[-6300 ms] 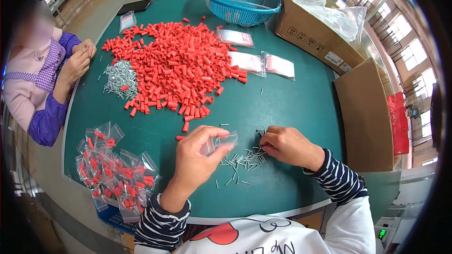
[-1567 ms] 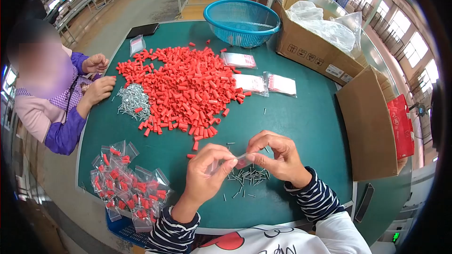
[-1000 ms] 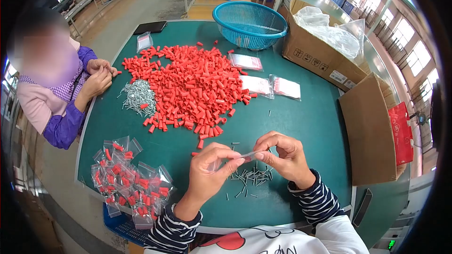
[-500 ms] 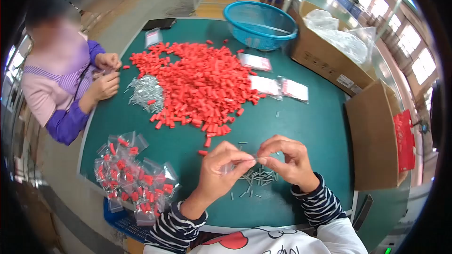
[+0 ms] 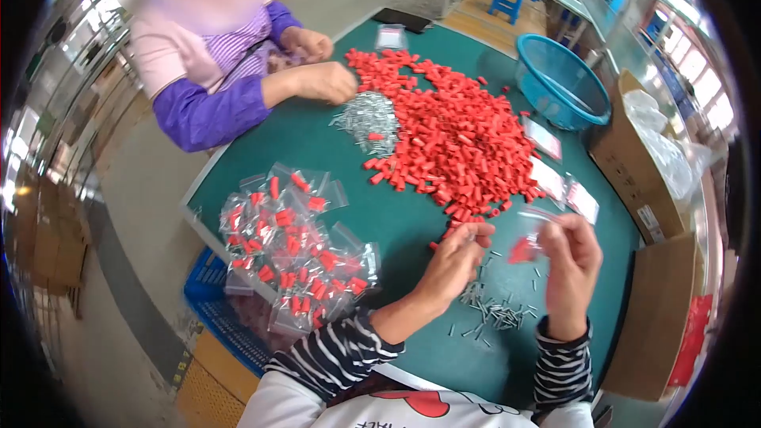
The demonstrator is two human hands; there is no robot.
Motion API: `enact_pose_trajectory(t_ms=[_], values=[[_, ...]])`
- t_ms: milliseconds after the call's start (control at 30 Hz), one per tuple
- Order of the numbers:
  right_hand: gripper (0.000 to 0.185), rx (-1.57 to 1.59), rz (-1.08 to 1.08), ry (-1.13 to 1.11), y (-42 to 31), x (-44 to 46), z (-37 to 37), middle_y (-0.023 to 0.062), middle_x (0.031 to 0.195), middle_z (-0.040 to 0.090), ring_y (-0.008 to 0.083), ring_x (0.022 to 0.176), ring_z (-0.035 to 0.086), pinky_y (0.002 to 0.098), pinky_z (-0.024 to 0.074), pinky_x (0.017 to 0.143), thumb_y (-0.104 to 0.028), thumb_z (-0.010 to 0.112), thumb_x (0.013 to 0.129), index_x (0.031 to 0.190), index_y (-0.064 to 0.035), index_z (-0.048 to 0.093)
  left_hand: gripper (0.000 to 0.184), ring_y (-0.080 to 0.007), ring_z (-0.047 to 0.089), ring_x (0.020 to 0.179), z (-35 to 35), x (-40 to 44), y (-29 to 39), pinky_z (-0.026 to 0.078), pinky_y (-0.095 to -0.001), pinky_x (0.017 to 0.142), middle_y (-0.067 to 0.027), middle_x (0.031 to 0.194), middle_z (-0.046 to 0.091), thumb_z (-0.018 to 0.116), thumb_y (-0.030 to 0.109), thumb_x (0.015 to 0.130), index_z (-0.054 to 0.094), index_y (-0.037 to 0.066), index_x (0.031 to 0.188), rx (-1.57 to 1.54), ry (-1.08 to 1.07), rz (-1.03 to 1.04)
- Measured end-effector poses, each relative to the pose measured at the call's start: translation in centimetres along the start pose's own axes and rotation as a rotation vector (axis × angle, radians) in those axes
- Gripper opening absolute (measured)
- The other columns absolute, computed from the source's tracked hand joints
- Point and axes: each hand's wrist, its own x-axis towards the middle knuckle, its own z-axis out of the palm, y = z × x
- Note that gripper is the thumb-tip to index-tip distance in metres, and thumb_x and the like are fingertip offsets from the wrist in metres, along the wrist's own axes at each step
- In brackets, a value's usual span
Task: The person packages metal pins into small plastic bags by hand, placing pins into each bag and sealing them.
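Note:
My right hand (image 5: pixel 572 269) is closed on the edge of a small clear bag (image 5: pixel 529 239) with red pieces in it. To its left, my left hand (image 5: pixel 453 269) has its thumb and fingertips pressed together near the lower end of the red pile; what they hold, if anything, is too small to make out. Loose screws (image 5: pixel 503 315) lie on the green table (image 5: pixel 412 341) below and between my hands. A large heap of red caps (image 5: pixel 464 135) spreads beyond them. Filled clear bags with red pieces (image 5: pixel 293 242) are piled at the table's left edge.
Across the left side, a co-worker's hand (image 5: pixel 326 82) is over a pile of screws (image 5: pixel 369 120). A blue basket (image 5: pixel 561 83), flat bag packs (image 5: pixel 543 141) and cardboard boxes (image 5: pixel 650 313) stand at the right. A blue crate (image 5: pixel 226 309) sits below the filled bags.
The view has swung left. My hands, together on the bag before, are now apart; the bag with red pieces is in my right hand alone. The co-worker's hand has moved over the screw pile.

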Motion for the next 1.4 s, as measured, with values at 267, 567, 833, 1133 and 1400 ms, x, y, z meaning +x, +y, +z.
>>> enact_pose_trajectory(t_ms=[267,567,833,1133,1400], values=[[0.026,0.042,-0.182,-0.028,-2.7,0.1,1.9,0.0102,0.105,0.063,0.0167,0.097,0.063,0.0268,0.0508,0.084,0.001,0.064,0.090,0.115,0.0047,0.058,0.025,-0.0058,0.054,0.089,1.1,-0.4,1.3,0.036,-0.0172,0.055,-0.0040,0.116,0.061,0.059,0.026,0.097,0.058,0.009,0.115,-0.078,-0.135,0.032],[0.026,-0.064,0.145,-0.164,4.0,-3.8,-1.5,0.0037,0.100,0.063,0.0085,0.084,0.058,0.0240,0.0475,0.074,-0.008,0.071,0.087,0.110,-0.0003,0.062,0.025,-0.0021,0.052,0.083,1.9,-1.3,-0.1,0.034,-0.0162,0.057,-0.0054,0.132,0.052,0.067,0.024,0.093,0.069,0.004,0.108,0.059,-0.161,0.065],[0.013,0.321,0.255,0.030,4.3,-3.4,-2.2,0.0010,0.090,0.065,0.0080,0.080,0.059,0.0219,0.0482,0.073,-0.010,0.067,0.092,0.095,0.0001,0.060,0.025,-0.0032,0.051,0.072,2.0,-0.8,0.1,0.032,-0.0155,0.049,-0.0047,0.101,0.065,0.059,0.021,0.098,0.061,0.003,0.114,0.054,0.066,0.094],[0.014,-0.500,-0.263,-0.201,4.4,-3.1,-2.9,0.0033,0.079,0.062,0.0093,0.072,0.059,0.0235,0.0460,0.063,-0.010,0.071,0.087,0.092,-0.0044,0.059,0.025,-0.0018,0.037,0.064,2.1,-1.1,0.0,0.031,-0.0185,0.060,0.0061,0.077,0.046,0.071,0.014,0.090,0.064,0.000,0.109,0.578,-0.074,0.328],[0.015,-0.251,0.068,-0.145,3.9,-3.2,-3.0,0.0067,0.083,0.065,0.0124,0.073,0.060,0.0268,0.0500,0.066,-0.010,0.068,0.089,0.098,0.0006,0.064,0.019,-0.0028,0.040,0.064,1.6,-1.2,1.0,0.033,-0.0191,0.059,0.0049,0.077,0.051,0.068,0.014,0.091,0.069,-0.002,0.101,0.317,-0.051,0.064]])
